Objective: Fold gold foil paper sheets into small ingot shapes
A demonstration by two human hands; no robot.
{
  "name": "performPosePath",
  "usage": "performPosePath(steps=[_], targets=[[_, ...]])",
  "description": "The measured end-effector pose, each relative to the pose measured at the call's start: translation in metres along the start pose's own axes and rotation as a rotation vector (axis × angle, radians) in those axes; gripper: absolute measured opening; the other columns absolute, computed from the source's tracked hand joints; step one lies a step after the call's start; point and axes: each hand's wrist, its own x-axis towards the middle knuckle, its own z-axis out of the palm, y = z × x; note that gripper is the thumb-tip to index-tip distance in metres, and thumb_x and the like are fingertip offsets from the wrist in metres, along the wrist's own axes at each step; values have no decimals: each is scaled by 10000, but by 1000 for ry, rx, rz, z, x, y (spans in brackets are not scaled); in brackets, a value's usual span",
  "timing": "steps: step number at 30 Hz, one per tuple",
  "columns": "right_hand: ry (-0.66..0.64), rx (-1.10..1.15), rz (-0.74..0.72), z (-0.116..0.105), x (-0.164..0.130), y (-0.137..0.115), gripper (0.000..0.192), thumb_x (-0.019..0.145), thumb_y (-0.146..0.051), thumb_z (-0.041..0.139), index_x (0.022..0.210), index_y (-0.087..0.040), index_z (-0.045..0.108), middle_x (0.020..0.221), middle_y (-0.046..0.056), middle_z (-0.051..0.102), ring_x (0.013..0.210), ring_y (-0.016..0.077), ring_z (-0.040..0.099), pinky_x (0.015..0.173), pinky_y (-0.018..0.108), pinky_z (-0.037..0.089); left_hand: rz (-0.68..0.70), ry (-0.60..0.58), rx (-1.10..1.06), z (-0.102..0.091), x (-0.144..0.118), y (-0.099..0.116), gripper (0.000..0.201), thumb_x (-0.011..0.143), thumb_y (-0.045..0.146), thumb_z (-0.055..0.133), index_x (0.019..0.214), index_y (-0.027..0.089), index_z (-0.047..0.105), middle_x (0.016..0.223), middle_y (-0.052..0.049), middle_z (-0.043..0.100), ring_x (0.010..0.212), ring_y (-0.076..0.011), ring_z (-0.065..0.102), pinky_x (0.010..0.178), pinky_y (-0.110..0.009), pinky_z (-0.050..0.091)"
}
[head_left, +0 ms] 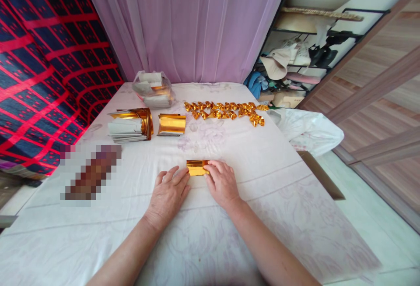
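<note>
A strip of shiny gold foil paper (196, 167) lies on the cloth-covered table (249, 238) before me. My left hand (169, 192) rests palm down at its left end, fingers spread, with a fingertip touching the edge. At the right end, the bent fingers and thumb of my right hand (223, 183) grip the paper and cover that corner. Beyond it lies a small stack of gold foil sheets (171, 125). To the left of that stack sits a larger fanned pile of foil sheets (131, 125), grey backs showing. Folded gold foil pieces (226, 111) form rows at the back right.
A clear plastic bag (153, 89) of more sheets stands at the table's back. A blurred-out object (93, 172) lies at the left. Past the right edge are a white plastic bag (308, 130) and a shelf rack (295, 65). A purple curtain (190, 23) hangs behind.
</note>
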Motion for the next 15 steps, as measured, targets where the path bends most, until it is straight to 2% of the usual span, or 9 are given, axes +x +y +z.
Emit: performPosePath(steps=[3, 6, 10, 15], targets=[[-73, -71, -113, -1, -7, -12, 406, 935, -322, 519, 1330, -229, 543, 1445, 100, 479, 1356, 273, 355, 1075, 459, 283, 22, -15, -9, 1, 0, -1, 299, 944, 263, 489, 1184, 214, 660, 1237, -59, 677, 1187, -312, 558, 938, -483, 394], [-161, -121, -106, 2, -11, -21, 520, 913, -416, 557, 1405, -265, 480, 1563, 118, 298, 1446, 308, 203, 1128, 533, 193, 25, -26, -3, 0, 0, -1, 301, 945, 254, 487, 1188, 196, 656, 1245, -66, 675, 1184, -311, 564, 941, -486, 396], [-237, -148, -40, 6, -13, -21, 572, 899, -456, 567, 1434, -291, 447, 1586, 127, 235, 1465, 322, 158, 1143, 565, 147, 14, -29, 0, 0, 0, 0, 295, 946, 246, 485, 1175, 199, 666, 1255, -65, 669, 1179, -320, 568, 951, -496, 390], [-257, -183, 59, 5, -20, -15, 611, 903, -479, 550, 1464, -284, 402, 1593, 131, 206, 1470, 326, 139, 1140, 583, 134, 8, -29, -6, -1, 1, 0, 289, 933, 227, 500, 1162, 192, 673, 1242, -59, 677, 1159, -330, 577, 946, -520, 392]])
